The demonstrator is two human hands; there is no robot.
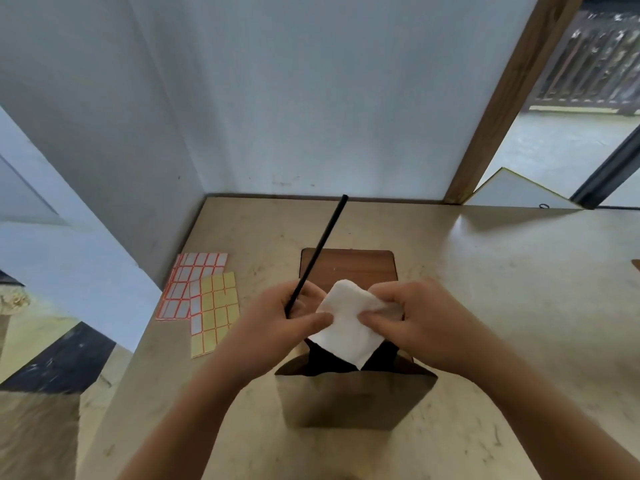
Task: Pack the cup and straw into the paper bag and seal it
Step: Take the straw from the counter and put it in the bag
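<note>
Cup unseen (paper bag [346, 396] interior dark)

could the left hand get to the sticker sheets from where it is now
Probably not right away. The path across the table to the sticker sheets looks free, but the left hand holds the black straw and pinches the white napkin.

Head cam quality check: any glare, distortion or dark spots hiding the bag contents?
Head view: wide-angle bowing bends the door frame and table edges; soft glare on the table at right; paper bag interior is black shadow, cup not visible; napkin nearly blown out; overall slightly soft.
</note>
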